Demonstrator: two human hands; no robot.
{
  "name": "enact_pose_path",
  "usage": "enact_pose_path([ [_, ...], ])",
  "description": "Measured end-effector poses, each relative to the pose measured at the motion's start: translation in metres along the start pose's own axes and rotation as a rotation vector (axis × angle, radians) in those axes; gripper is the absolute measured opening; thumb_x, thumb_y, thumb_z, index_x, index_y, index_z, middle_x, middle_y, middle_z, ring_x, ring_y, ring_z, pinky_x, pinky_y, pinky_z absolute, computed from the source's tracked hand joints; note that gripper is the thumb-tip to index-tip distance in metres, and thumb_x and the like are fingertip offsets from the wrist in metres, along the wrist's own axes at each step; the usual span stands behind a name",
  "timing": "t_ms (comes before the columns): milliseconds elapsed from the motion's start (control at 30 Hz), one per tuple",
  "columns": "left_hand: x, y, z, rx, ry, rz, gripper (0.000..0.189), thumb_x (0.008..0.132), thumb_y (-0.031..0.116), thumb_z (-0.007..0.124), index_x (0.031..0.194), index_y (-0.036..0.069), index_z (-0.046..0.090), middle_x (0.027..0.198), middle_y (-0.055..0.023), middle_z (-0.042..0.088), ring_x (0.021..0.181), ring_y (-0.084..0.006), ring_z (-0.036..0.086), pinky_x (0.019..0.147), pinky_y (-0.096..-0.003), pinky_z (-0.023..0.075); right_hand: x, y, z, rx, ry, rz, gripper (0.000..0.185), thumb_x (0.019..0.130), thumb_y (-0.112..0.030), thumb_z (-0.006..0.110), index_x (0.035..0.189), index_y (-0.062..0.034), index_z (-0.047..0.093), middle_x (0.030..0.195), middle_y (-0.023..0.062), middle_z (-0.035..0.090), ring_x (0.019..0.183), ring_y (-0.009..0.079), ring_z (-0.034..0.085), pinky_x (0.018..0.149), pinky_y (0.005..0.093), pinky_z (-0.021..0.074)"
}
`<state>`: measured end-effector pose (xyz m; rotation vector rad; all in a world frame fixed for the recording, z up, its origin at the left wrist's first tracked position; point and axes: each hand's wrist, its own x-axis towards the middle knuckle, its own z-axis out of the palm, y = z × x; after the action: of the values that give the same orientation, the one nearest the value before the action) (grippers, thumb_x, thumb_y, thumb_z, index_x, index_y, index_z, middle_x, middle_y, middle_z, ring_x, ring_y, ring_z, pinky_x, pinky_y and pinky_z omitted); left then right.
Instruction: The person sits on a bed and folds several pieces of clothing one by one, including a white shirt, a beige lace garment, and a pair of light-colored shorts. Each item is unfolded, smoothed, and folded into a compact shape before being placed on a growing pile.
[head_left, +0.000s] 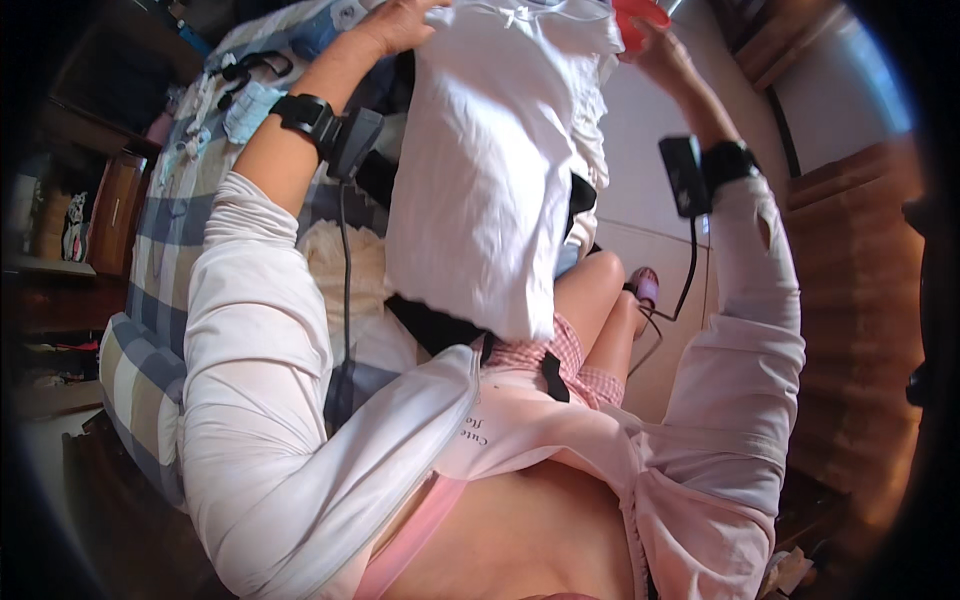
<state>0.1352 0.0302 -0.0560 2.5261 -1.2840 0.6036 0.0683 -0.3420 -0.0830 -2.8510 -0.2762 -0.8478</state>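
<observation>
A white garment (487, 165) with a small bow at its top edge lies stretched out before me, its lower end over my lap. At its upper left edge is my left hand (397, 26), the fingers touching the cloth; whether they pinch it is unclear. My right hand (660, 52) is beside the upper right corner, overlapping a red plastic object (645, 13) cut off by the frame. I cannot tell if it grips that object or the garment. Gathered white cloth (591, 112) shows along the garment's right side, with black fabric (431, 324) under its lower end.
The bed with a checked cover (176, 225) is on the left, bearing a cream cloth (345, 259), a light blue face mask (251, 109) and a black strap (262, 66). Cables (345, 285) hang from both wrist devices. A curtain (855, 300) is at the right, beside the tiled floor (660, 187).
</observation>
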Motion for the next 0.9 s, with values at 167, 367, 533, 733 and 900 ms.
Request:
enact_pose_path([
  [167,-0.116,0.05,0.097,-0.313,-0.182,-0.183,0.024,0.074,0.011,0.059,0.097,0.006,0.064,0.095,-0.0121,0.064,0.089,-0.027,0.062,0.077,-0.0342,0.0494,-0.189,-0.062,0.07,0.409,-0.637,0.019,0.02,0.076,-0.008,0.057,0.094,-0.0074,0.065,0.074,0.0119,0.065,0.067,0.0213,0.064,0.061,0.0337,0.0503],
  [367,-0.258,0.167,0.116,-0.576,-0.58,-0.326,0.024,0.069,0.019,0.069,0.086,0.006,0.057,0.084,-0.0106,0.059,0.082,-0.0288,0.058,0.072,-0.0365,0.0474,-0.323,-0.145,0.068,0.594,-0.918,-0.162,0.032,0.072,-0.024,0.067,0.098,-0.0068,0.06,0.091,0.0129,0.061,0.096,0.0317,0.057,0.082,0.0406,0.0456],
  [533,-0.302,0.199,0.12,-0.448,-0.612,-0.396,0.033,0.068,0.017,0.072,0.093,0.007,0.052,0.088,-0.0096,0.055,0.087,-0.0288,0.055,0.076,-0.0368,0.0454,-0.338,-0.172,0.101,0.333,-0.857,-0.271,0.02,0.073,-0.02,0.057,0.09,-0.0092,0.061,0.083,0.0106,0.062,0.086,0.0292,0.06,0.074,0.0409,0.0467],
  [733,-0.302,0.21,0.139,-0.505,-0.57,-0.527,0.027,0.07,0.015,0.069,0.089,0.007,0.052,0.082,-0.0107,0.058,0.084,-0.0296,0.057,0.073,-0.039,0.0462,-0.345,-0.168,0.118,0.279,-0.836,-0.236,0.014,0.076,-0.015,0.052,0.082,-0.0114,0.064,0.08,0.0093,0.064,0.08,0.0261,0.061,0.069,0.0387,0.0467],
  [900,-0.299,0.216,0.155,-0.364,-0.559,-0.413,0.013,0.073,0.016,0.063,0.079,0.006,0.057,0.083,-0.0113,0.059,0.086,-0.0316,0.056,0.074,-0.0407,0.0465,-0.357,-0.17,0.13,0.261,-0.759,-0.246,0.01,0.076,-0.017,0.056,0.076,-0.0088,0.062,0.076,0.0112,0.064,0.077,0.0312,0.062,0.069,0.042,0.0484],
])
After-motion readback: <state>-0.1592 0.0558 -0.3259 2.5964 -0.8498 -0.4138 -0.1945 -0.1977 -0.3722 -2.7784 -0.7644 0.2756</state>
